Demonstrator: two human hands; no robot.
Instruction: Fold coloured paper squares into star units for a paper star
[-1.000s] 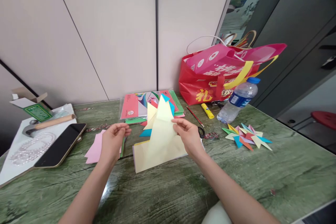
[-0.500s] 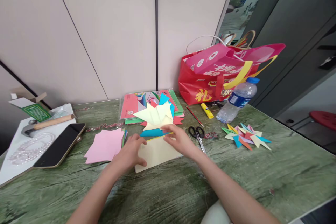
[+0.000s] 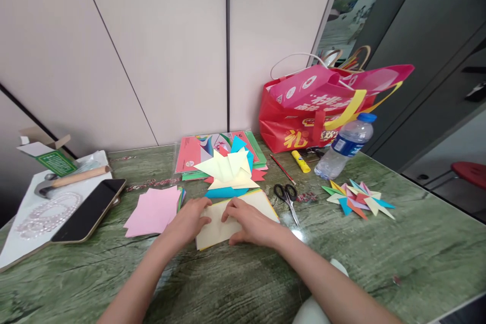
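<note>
A cream sheet of paper [image 3: 258, 204] lies on the table in front of me, with a yellow edge showing beneath it. My left hand [image 3: 190, 221] rests at the sheet's left end, thumb and fingers apart. Over the middle of the same sheet, my right hand [image 3: 248, 223] touches down with its fingers bent and spread. Just behind are folded pale-yellow paper pieces [image 3: 228, 169] and a folded blue piece [image 3: 224, 193]. To the left sits a stack of pink paper squares [image 3: 153, 211]. Black-handled scissors [image 3: 286, 195] lie to the right.
A colourful paper star [image 3: 359, 197], water bottle [image 3: 345, 144], glue stick [image 3: 300, 161], pencil [image 3: 282, 168] and red bag [image 3: 304, 116] are on the right. At left are a phone [image 3: 89, 210], hammer [image 3: 76, 179], bead strands [image 3: 49, 215] and green box [image 3: 53, 157]. Paper packs [image 3: 190, 154] lie behind.
My right hand has moved left and nearer to me, from the sheet's far edge onto its middle. More of the sheet's right end now shows, with a yellow edge. My left hand has barely moved.
</note>
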